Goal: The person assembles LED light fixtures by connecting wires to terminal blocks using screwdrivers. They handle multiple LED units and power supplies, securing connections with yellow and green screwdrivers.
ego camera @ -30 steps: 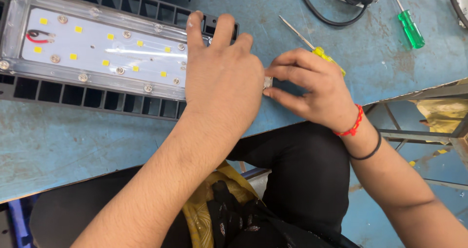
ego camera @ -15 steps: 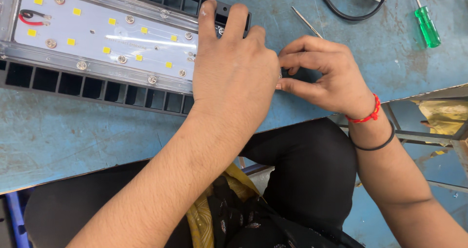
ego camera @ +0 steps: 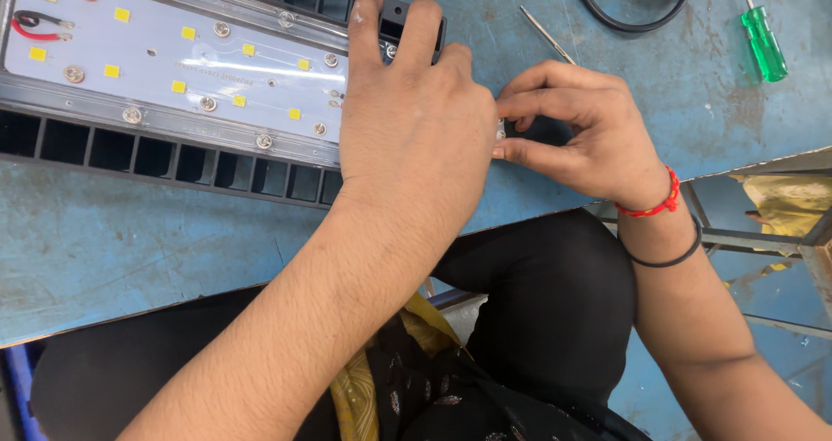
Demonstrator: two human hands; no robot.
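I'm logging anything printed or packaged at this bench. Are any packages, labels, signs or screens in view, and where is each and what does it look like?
Faint grey print line: on the white LED board inside the lamp, left of the left hand; thin, pale, too small to make out.
Packages, signs, screens: none in view.

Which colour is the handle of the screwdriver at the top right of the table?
Translucent green: the screwdriver handle, seen in the head view.
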